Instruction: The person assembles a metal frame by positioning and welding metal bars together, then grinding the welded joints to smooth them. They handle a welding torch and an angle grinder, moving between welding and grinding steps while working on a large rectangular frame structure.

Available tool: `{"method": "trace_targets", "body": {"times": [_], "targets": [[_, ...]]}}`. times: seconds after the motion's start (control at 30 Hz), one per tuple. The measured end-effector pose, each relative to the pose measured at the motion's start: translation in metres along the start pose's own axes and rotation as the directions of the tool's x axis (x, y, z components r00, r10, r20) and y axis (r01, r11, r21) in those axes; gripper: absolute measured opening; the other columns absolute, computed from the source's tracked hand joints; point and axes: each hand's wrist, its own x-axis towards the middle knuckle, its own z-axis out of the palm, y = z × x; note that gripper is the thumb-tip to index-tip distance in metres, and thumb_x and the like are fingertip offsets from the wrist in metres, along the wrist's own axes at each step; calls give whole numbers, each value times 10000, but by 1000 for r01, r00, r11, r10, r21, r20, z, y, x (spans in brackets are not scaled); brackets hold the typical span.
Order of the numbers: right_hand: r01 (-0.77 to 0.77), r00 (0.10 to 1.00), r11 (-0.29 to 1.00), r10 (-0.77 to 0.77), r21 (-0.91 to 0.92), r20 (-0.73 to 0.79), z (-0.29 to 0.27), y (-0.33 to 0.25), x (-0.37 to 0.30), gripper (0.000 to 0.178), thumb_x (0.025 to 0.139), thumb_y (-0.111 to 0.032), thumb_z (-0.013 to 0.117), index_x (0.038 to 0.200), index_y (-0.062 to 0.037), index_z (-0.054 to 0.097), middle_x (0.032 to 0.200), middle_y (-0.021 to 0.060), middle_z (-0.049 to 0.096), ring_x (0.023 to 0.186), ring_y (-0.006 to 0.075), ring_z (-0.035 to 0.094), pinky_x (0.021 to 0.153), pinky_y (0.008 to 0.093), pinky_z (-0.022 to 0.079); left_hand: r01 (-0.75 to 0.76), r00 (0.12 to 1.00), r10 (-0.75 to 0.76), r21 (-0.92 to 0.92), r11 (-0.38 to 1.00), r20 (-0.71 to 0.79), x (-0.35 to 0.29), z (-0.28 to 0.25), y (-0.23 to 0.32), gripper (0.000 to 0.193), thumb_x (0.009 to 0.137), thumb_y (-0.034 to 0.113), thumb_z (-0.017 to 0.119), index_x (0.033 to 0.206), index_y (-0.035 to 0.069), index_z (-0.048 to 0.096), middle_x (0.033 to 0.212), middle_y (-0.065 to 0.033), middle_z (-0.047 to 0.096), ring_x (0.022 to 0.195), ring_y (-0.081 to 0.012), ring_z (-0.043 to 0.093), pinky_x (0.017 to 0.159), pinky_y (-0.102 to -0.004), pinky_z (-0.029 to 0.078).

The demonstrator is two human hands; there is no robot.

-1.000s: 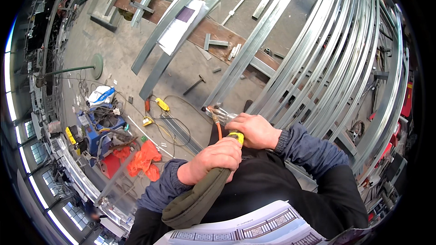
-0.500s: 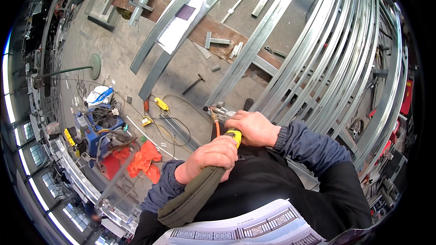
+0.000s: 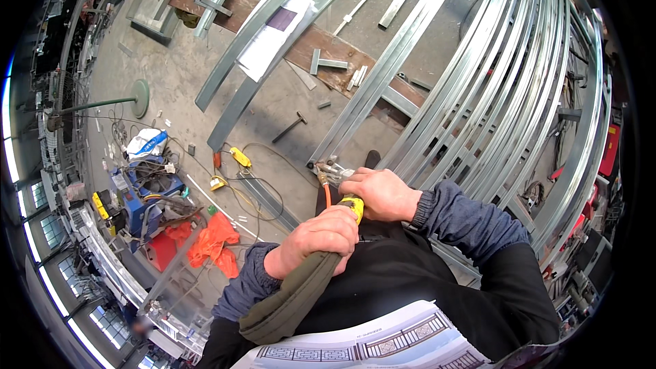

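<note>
Close in front of my body, my left hand [image 3: 320, 234] is closed with curled fingers. An olive-green padded cloth [image 3: 290, 297] with stitched edges hangs from under it. Between the two hands shows a small part of a yellow-and-black object [image 3: 354, 206]; its full shape is hidden. My right hand [image 3: 383, 193] wraps over the far end of that object. Just beyond my hands, an orange hose [image 3: 326, 190] runs up to a metal fitting [image 3: 326, 167] next to the end of a steel profile [image 3: 355, 113].
Long metal profiles [image 3: 488, 96] fill the right side. A hammer [image 3: 290, 127] lies on the floor, with yellow plugs [image 3: 240, 157] and cables nearer. At left sit a blue machine [image 3: 147, 191] and orange plastic [image 3: 215, 239]. A printed sheet [image 3: 369, 342] covers my lap's near side.
My hands keep the same grip and almost the same place. The surroundings shift only slightly in the view.
</note>
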Motion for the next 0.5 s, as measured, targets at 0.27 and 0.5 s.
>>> {"method": "trace_targets", "body": {"times": [0.27,0.5], "targets": [[0,1000,1000,0,7,-8,1,1,-2,352,793,-188,772,1128,-139,676,1048,84,708,1086,316,669,872,437,582,-11,1000,11,4,1000,15,2,1,-1,284,738,-151,725,907,43,605,862,-76,637,847,-298,658,990,-489,516],[-1,1000,1000,1,5,-2,2,3,-4,372,788,-184,779,1141,-134,673,1055,87,709,1096,316,665,881,435,580,-14,1000,14,18,1000,10,2,5,-2,287,729,-157,710,903,42,600,853,-74,635,835,-292,658,978,-480,521]]}}
